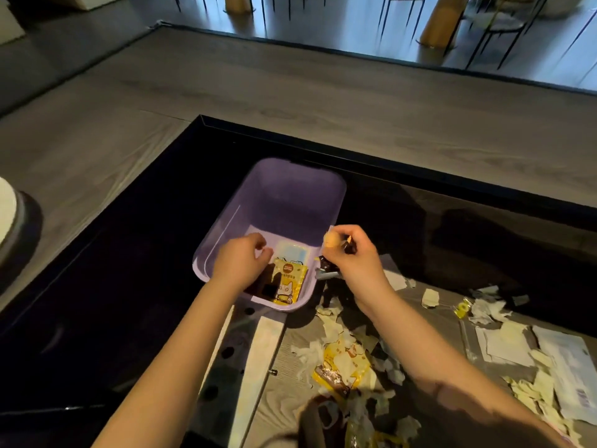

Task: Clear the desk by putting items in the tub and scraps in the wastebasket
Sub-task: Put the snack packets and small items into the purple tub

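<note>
Head view examined. Took the purple tub [226, 221] as reference point, standing on the dark table [420, 221]. Found inside the tub a yellow cartoon packet [289, 282], a pale blue packet [294, 253] just beyond it, and something dark beside the yellow one, not identified. Recorded the left hand [240, 261] over the tub's near-left part, fingers [258, 245] loosely curled, gripping nothing visible. Recorded the right hand [352, 253] at the tub's right rim, fingers pinched on a small dark item [349, 246], with a small tan shape [332, 242] at the fingertips, item or fingertip not resolved. Noted a grey object [326, 273] just below that hand, touching or nearly touching the tub's right wall; could not tell which.

Judged the task begun but far from finished. Counted only a few items as stowed. Found, right of and nearer than the tub, a wide litter of torn paper scraps [332, 328], a second yellow packet [342, 367] among them, a yellow clip [463, 308], and white sheets [504, 344] and a pale mailer [571, 367] farther right. Noted a white strip [265, 337] just below the tub's near end. Could not confirm the wastebasket anywhere; saw no scraps disposed of. Judged the pinched item as bound for the tub, scraps left for later.
</note>
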`<act>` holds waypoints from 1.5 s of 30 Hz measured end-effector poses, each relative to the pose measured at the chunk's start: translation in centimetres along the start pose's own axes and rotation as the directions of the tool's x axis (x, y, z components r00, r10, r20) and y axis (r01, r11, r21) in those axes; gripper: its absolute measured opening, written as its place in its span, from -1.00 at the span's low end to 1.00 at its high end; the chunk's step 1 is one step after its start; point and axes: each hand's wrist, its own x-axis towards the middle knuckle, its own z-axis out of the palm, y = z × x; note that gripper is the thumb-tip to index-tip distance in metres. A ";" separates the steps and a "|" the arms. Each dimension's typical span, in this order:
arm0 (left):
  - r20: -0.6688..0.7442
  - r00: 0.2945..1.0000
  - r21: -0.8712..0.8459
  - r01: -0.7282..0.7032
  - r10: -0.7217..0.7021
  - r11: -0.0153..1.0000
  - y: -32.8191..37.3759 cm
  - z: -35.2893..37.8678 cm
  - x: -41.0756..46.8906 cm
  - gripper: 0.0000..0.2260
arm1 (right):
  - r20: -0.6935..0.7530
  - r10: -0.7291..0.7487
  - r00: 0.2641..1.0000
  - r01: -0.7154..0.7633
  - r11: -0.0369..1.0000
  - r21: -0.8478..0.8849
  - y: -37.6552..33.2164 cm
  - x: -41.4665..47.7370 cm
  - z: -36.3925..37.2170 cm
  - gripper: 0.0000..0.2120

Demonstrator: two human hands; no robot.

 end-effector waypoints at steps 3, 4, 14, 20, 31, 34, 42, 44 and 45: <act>-0.226 0.972 -0.027 -0.069 0.061 0.997 -2.8 -1.4 -2.4 -0.71 | 0.071 -0.012 0.997 0.018 0.996 -0.083 -0.8 1.9 2.5 -0.76; -0.238 0.970 -0.024 -0.064 0.056 0.998 -3.7 -1.7 -2.9 -0.68 | 0.097 -0.009 0.995 0.021 0.992 -0.124 -1.0 2.6 3.5 -0.75; -0.105 0.994 -0.089 0.033 -0.043 0.995 -6.5 -1.7 -5.2 -0.52 | 0.343 0.122 0.932 0.102 0.816 -0.568 1.2 6.8 11.9 -0.77; -0.119 0.993 -0.034 0.022 -0.026 0.999 -6.8 -1.1 -5.1 -0.53 | 0.359 0.239 0.902 0.054 0.763 -0.644 2.2 8.2 14.9 -0.79; -0.100 0.994 -0.004 0.051 -0.051 0.999 -6.7 -0.9 -5.1 -0.51 | 0.450 0.206 0.869 0.290 0.524 -0.801 3.8 8.5 15.8 -0.68; -0.089 0.995 0.004 0.055 -0.054 0.998 -6.6 -1.1 -5.2 -0.53 | 0.492 0.215 0.844 0.330 0.515 -0.791 3.5 8.3 15.2 -0.64; -0.065 0.992 0.047 0.114 -0.110 0.992 -5.3 -2.2 -5.5 -0.60 | 0.547 0.075 0.834 0.385 0.632 -0.673 1.1 6.4 11.0 -0.56; -0.046 0.992 0.049 0.122 -0.120 0.991 -4.5 -2.8 -5.8 -0.57 | 0.531 0.018 0.847 0.391 0.656 -0.645 0.4 5.3 9.5 -0.59; -0.046 0.993 0.058 0.116 -0.113 0.992 -4.1 -3.0 -6.0 -0.56 | 0.527 -0.016 0.850 0.403 0.665 -0.629 0.1 4.6 8.6 -0.60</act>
